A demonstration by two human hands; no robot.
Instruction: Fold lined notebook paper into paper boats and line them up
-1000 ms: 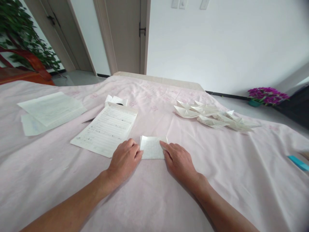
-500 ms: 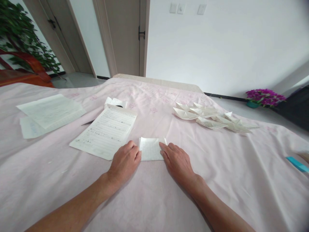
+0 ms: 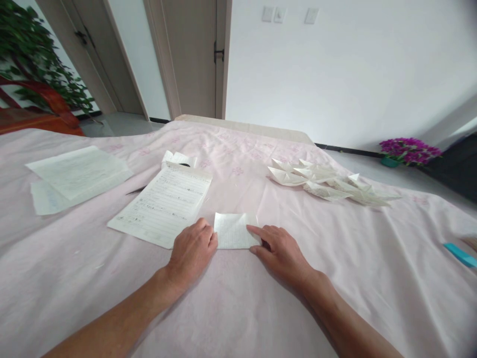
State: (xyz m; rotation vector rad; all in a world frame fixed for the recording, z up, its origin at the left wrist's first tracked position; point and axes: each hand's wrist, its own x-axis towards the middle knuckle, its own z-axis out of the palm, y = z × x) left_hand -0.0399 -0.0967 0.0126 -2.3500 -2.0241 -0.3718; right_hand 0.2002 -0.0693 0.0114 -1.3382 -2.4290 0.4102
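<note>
folded paper [image 3: 231,231] flat on pink cloth [image 3: 231,308] | left hand [image 3: 193,249]: fingers curled at its left edge, cannot tell if gripping | right hand [image 3: 282,252]: fingers spread open, index on its right part | written sheet [image 3: 166,204] just beside left hand

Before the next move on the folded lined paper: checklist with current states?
1. Left hand at the folded lined paper's left edge: ok.
2. Right hand at its right edge, index fingertip over the paper: ok.
3. Handwritten sheet free of left hand: cannot tell; the hand overlaps its near corner in view.
4. Folded paper shapes apart from both hands: ok, grouped farther right.
5. Near edge creased sharply: cannot tell, too small.
</note>
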